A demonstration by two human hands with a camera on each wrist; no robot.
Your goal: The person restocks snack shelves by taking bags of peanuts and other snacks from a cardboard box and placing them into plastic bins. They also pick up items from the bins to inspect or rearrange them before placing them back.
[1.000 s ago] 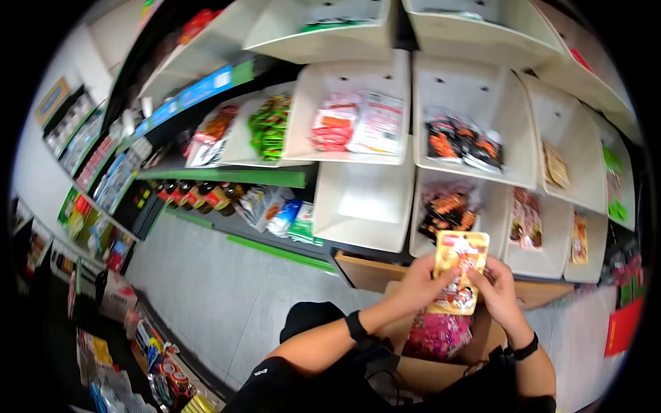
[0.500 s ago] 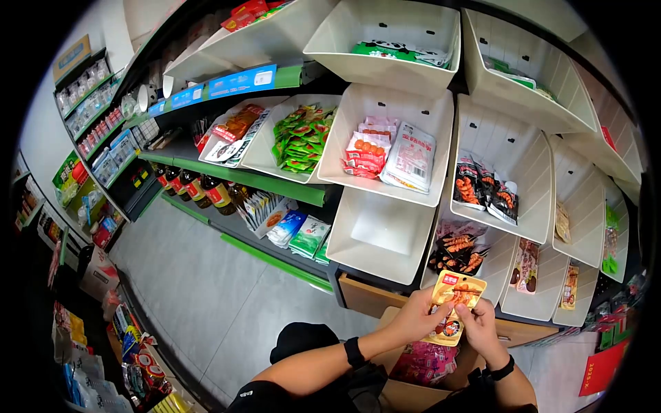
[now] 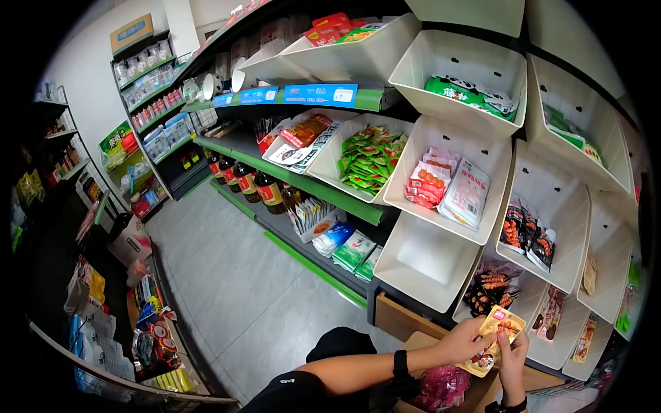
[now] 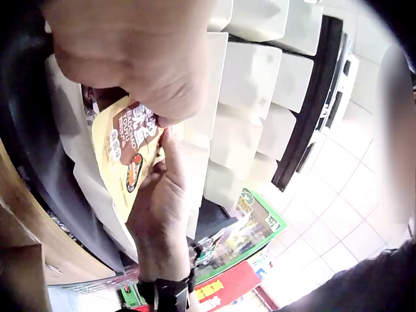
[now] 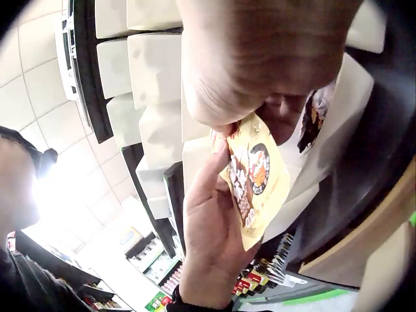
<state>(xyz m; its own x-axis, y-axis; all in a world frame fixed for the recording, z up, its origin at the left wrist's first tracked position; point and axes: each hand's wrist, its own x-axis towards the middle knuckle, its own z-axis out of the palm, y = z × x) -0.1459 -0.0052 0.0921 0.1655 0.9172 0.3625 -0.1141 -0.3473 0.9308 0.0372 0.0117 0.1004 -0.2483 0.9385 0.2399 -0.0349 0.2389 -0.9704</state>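
Both hands grip a yellow snack pouch (image 3: 501, 322) with a food picture and a red label at its top. My left hand (image 3: 463, 343) holds it by one side, the thumb lying across its front. From the other side my right hand (image 3: 511, 359) pinches it, thumb on the front. The left wrist view shows the pouch (image 4: 117, 156) with brown and white print, between the two hands. Below them, a cardboard box (image 3: 418, 340) contains pink packets (image 3: 444, 387), partly hidden by the left forearm.
Just beyond the hands, a beige bin (image 3: 463, 311) contains dark skewer-picture packets (image 3: 490, 289). More bins with packets rise above it. A wooden drawer front (image 3: 406, 318) lies under the shelf. Bottles (image 3: 268, 193) stand on the low shelf at left, beside grey floor (image 3: 255, 296).
The head view has turned left, so shelves and hands appear farther right and lower. The pouch stays in both hands and now leans more to the right.
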